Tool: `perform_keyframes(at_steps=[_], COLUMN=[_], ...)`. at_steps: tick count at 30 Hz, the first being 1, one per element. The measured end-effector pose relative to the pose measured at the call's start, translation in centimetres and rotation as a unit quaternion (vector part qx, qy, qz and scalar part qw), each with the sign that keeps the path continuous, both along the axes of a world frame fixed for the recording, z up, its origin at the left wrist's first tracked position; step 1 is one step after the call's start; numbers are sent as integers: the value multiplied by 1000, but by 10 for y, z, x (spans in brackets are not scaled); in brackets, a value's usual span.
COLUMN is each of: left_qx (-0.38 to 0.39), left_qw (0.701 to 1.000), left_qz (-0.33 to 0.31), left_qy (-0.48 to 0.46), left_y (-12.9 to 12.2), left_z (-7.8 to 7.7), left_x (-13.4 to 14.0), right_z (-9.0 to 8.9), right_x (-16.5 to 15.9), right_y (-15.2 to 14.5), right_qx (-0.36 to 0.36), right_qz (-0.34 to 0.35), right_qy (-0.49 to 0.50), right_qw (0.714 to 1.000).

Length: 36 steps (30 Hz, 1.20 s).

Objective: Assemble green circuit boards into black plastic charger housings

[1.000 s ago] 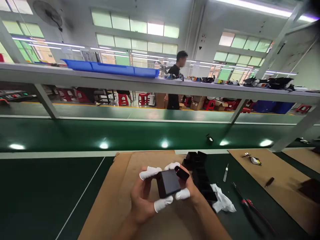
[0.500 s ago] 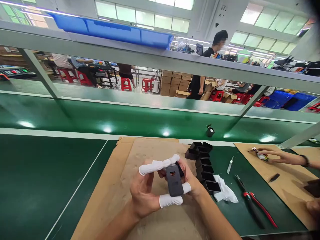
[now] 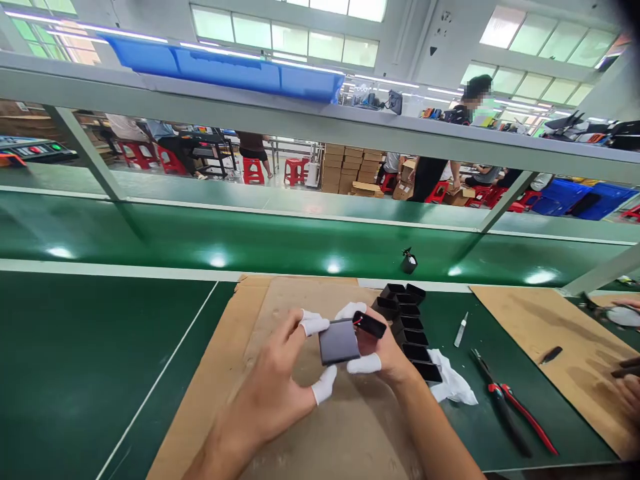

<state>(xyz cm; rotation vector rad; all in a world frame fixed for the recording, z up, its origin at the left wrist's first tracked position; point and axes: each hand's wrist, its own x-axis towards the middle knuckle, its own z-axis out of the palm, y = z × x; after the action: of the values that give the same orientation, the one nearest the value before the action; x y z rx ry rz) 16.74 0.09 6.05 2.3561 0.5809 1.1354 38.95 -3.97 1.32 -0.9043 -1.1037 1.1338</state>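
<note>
Between my hands is a dark grey rectangular electronic case [image 3: 339, 343], one flat broad side toward me. My left hand [image 3: 280, 373] has a finger at its upper left corner and the thumb at its lower edge. My right hand [image 3: 387, 353] grips the right part, fingers above and thumb below. A small black end piece [image 3: 370, 325] with thin red wire sits at the right end, against the right hand. White finger covers are on several fingertips of both hands. Brown cardboard [image 3: 320, 427] lies underneath.
Several open black cases [image 3: 409, 325] stand right of my hands, beside a white cloth [image 3: 454, 380]. Farther right lie red-and-black pliers [image 3: 500, 393] and a small white tube [image 3: 461, 331]. A co-worker's hand [image 3: 627, 393] is at the right edge. A small black item [image 3: 409, 261] is on the green belt.
The case has turned from its slotted end to its broad side, and the end piece shows more. The belt item shifted left. The co-worker's hand and piece moved right.
</note>
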Motion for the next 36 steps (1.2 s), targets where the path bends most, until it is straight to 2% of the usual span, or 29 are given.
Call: perform_keyframes(at_steps=[2, 4, 6, 9, 13, 15, 20, 24, 32, 36], left_qx=[3, 17, 69, 117, -15, -51, -36, -19, -14, -35], left_qw=[998, 994, 986, 975, 984, 983, 983, 986, 985, 984], left_qz=[50, 91, 130, 157, 144, 146, 153, 147, 154, 166], left_qy=[27, 52, 74, 106, 99, 97, 91, 73, 71, 56], left_y=[-5, -10, -14, -15, -11, -8, -2, 0, 0, -3], left_z=[-16, -41, -65, -84, -79, -74, -79, -84, -69, -71], left_x=[0, 4, 7, 7, -5, -14, -36, -41, -50, -55], right_z=[-3, -9, -15, -22, -26, -28, -34, -36, -37, -39], right_x=[-6, -16, -25, -34, -36, -32, -22, -18, -14, -12], right_y=[1, 1, 1, 0, 2, 4, 10, 12, 15, 17], right_qx=[10, 14, 11, -5, -22, -25, -18, -13, -12, -12], right_qz=[-20, -47, -70, -92, -75, -79, -111, -114, -126, -120], right_qy=[-43, -88, -130, -171, -161, -144, -112, -108, -110, -121], right_qw=[999, 995, 989, 981, 984, 986, 987, 988, 986, 985])
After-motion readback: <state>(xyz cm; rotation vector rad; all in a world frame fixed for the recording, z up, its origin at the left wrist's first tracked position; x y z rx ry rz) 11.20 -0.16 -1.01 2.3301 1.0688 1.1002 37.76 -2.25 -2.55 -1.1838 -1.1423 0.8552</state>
